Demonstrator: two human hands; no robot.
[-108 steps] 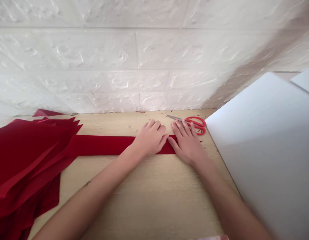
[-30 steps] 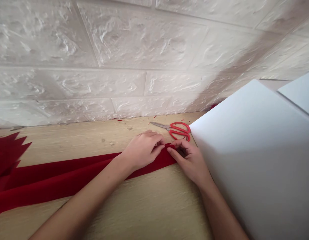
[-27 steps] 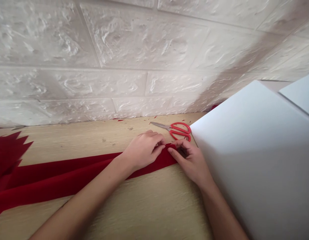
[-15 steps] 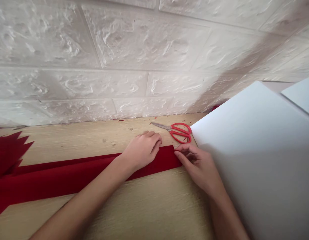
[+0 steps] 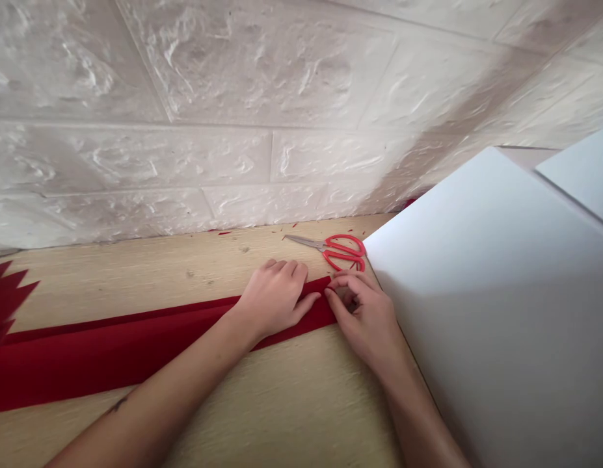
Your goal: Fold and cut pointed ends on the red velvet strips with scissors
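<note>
- The red felt strip (image 5: 110,351) lies across the tabletop, its long axis running from the left edge of the view up and rightward to a squared end just in front of the hands. It looks doubled lengthwise, with a crease along it and two layers showing. The surface is soft, matte and fuzzy, and it bends without stiffness.
- The right hand (image 5: 364,318) is nearer that end. Its fingers curl over the corner while the thumb sits along the edge, seemingly pinching the layers, though part of the grip is hidden.
- The left hand (image 5: 274,299) lies on the strip just left of the right hand, fingers slightly arched and pressing down without grasping. The left forearm (image 5: 169,377) crosses over the strip's near edge.
- Red scissors (image 5: 330,249) with looped plastic handles and steel blades lie on the tabletop (image 5: 306,403) just beyond the hands, blades pointing left.
- Small red scraps (image 5: 223,232) are scattered along the back edge of the pale wood-grain top.
- Red felt pieces with zigzag-cut edges (image 5: 3,299) lie at far left.
- A smooth white board (image 5: 477,325) stands at right, beside the right hand, and a white wall with a rough brick-like surface (image 5: 184,97) rises behind.
</note>
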